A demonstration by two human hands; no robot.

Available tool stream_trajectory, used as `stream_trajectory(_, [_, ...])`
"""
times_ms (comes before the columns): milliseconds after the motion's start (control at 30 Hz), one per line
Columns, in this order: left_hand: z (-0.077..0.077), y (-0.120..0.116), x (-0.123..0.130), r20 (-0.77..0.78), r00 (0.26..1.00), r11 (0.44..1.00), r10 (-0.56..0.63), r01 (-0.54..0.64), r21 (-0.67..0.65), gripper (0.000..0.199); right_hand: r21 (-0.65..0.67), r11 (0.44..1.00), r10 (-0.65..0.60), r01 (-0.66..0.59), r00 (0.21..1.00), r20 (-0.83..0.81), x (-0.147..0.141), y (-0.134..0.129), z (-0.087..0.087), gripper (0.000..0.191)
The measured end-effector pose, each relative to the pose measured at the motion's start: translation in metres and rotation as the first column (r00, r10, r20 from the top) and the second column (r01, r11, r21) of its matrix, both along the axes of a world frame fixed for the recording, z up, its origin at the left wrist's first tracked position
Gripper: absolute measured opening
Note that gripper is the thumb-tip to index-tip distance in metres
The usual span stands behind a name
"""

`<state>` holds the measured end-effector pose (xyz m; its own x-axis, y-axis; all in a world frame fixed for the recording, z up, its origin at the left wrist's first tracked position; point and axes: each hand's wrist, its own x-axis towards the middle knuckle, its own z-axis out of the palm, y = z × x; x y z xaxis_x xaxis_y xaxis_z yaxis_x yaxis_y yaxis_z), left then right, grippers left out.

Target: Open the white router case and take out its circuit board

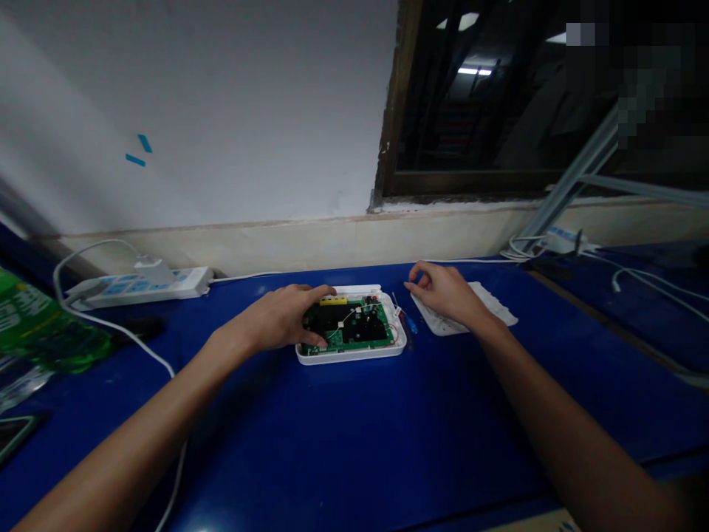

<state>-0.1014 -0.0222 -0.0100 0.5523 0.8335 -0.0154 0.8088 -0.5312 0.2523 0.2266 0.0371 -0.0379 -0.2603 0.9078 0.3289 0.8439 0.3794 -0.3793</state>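
Left hand (274,318) lies spread and arched over the left part of a green circuit board (354,332), its fingertips down and nothing gripped. This open hold seems meant to steady the board, not lift it. The board sits inside a white plastic casing (351,357), whose raised rim boxes it in and appears to stop it from sliding. A yellow connector (333,301) shows along the board's far edge, and thin white wires (346,318) cross its surface.

Right hand (443,292) is half curled above a white cover (490,304), with forefinger and thumb drawn toward each other. Whether they pinch something small, I cannot tell. Just beside the casing's right rim lies a small screwdriver (410,324) with a blue handle, set between casing and cover, where that hand can easily reach it.

All of this rests on a blue worktop (354,443). Off to the left, a white power strip (138,290) sits against the wall, probably kept there to stay out of the way of the hands, and a green bottle (41,325) stands at the picture's edge.
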Motion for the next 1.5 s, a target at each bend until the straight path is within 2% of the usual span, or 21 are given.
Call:
stream_trajectory(100, [0.001, -0.004, 0.008, 0.028, 1.000, 0.998, -0.013, 0.011, 0.062, 0.058, -0.093, 0.996, 0.010, -0.006, 0.999, 0.041, 0.016, 0.003, 0.003, 0.013])
stream_trajectory(167, [0.000, -0.009, 0.018, 0.060, 0.995, 0.993, -0.076, 0.070, 0.094, 0.050, -0.108, 0.994, -0.024, 0.033, 0.996, 0.086, 0.024, 0.002, 0.007, 0.015])
stream_trajectory(300, [-0.008, -0.018, 0.038, 0.092, 0.969, 0.970, -0.229, 0.220, 0.102, 0.052, -0.189, 0.976, -0.068, 0.112, 0.972, 0.223, 0.032, -0.002, 0.015, 0.019])
stream_trajectory(433, [-0.015, -0.020, 0.045, 0.066, 0.970, 0.971, -0.234, 0.230, 0.072, 0.058, -0.293, 0.944, -0.060, 0.152, 0.952, 0.301, 0.031, -0.002, 0.015, 0.019])
stream_trajectory(567, [-0.013, -0.021, 0.044, 0.086, 0.966, 0.968, -0.244, 0.237, 0.087, 0.057, -0.273, 0.941, -0.112, 0.201, 0.945, 0.308, 0.035, 0.001, 0.013, 0.019])
stream_trajectory(800, [-0.009, -0.019, 0.042, 0.115, 0.959, 0.962, -0.259, 0.246, 0.115, 0.054, -0.294, 0.942, -0.067, 0.160, 0.951, 0.303, 0.053, 0.000, 0.021, 0.015])
stream_trajectory(967, [-0.009, -0.021, 0.044, 0.122, 0.957, 0.961, -0.262, 0.247, 0.122, 0.050, -0.248, 0.948, -0.110, 0.200, 0.935, 0.336, 0.065, 0.004, 0.021, 0.023])
stream_trajectory(1100, [-0.014, -0.029, 0.054, 0.090, 0.943, 0.945, -0.321, 0.312, 0.103, 0.048, -0.238, 0.924, -0.202, 0.299, 0.911, 0.361, 0.075, 0.008, 0.017, 0.028])
stream_trajectory(1267, [-0.019, -0.036, 0.061, 0.080, 0.929, 0.929, -0.362, 0.353, 0.110, 0.049, -0.271, 0.876, -0.299, 0.399, 0.890, 0.345, 0.085, 0.010, 0.013, 0.016])
stream_trajectory(1500, [-0.018, -0.037, 0.063, 0.086, 0.928, 0.929, -0.362, 0.352, 0.114, 0.048, -0.144, 0.903, -0.372, 0.404, 0.906, 0.203, 0.084, 0.013, 0.016, 0.012])
